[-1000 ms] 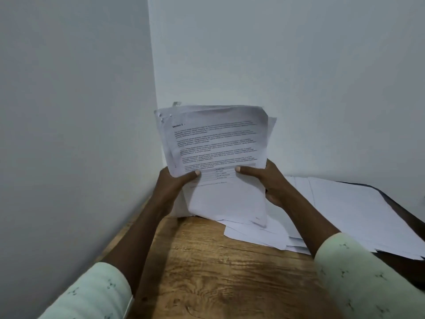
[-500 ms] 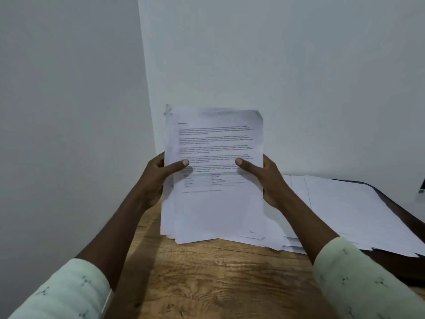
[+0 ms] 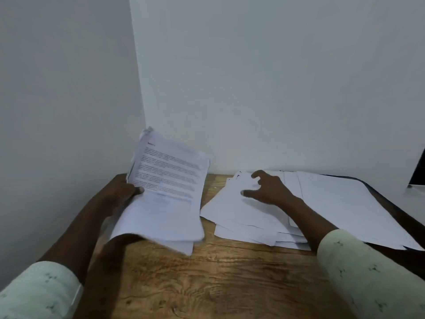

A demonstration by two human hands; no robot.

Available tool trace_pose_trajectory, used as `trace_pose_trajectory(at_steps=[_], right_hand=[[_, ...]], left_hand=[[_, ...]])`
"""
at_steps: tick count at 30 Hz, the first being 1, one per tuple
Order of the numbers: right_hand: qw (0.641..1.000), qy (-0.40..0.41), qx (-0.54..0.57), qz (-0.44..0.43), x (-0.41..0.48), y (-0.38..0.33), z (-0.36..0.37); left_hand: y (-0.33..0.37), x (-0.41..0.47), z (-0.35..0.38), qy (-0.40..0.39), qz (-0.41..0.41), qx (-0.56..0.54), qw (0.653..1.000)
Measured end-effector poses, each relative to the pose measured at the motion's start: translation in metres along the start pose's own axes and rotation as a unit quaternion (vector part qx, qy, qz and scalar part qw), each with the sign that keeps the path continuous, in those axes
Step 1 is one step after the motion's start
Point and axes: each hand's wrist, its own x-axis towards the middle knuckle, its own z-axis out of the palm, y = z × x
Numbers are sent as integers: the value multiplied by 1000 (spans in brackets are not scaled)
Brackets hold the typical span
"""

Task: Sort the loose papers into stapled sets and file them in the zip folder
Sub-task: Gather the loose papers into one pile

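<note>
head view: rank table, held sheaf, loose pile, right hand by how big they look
1. table
2. loose pile
3. held sheaf; it is held up nearer the camera, so its place against the pile is unsure
4. right hand

The left hand [image 3: 119, 194] grips a printed sheaf [image 3: 165, 192] (tilted), the right hand [image 3: 269, 189] spread over loose papers [image 3: 241, 215].

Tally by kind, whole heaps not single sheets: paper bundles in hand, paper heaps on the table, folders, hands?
Held paper bundle: 1
Loose paper heap on table: 1
Dark folder: 1
Hands: 2, left hand, right hand
Total: 5
</note>
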Motion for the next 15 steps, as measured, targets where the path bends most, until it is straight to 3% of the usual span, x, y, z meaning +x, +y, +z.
trace_pose_trajectory(at_steps=[8,12,15], right_hand=[[974,-154,-165,-17,-14,-27,53],[978,-140,-154,-8,-20,-36,57],[980,-89,-168,-55,-30,-43,62]], left_hand=[[-11,-3,-13,53,-36,73,995],[-13,-4,-9,75,-42,58,995],[-13,-5,-4,83,-53,50,994]])
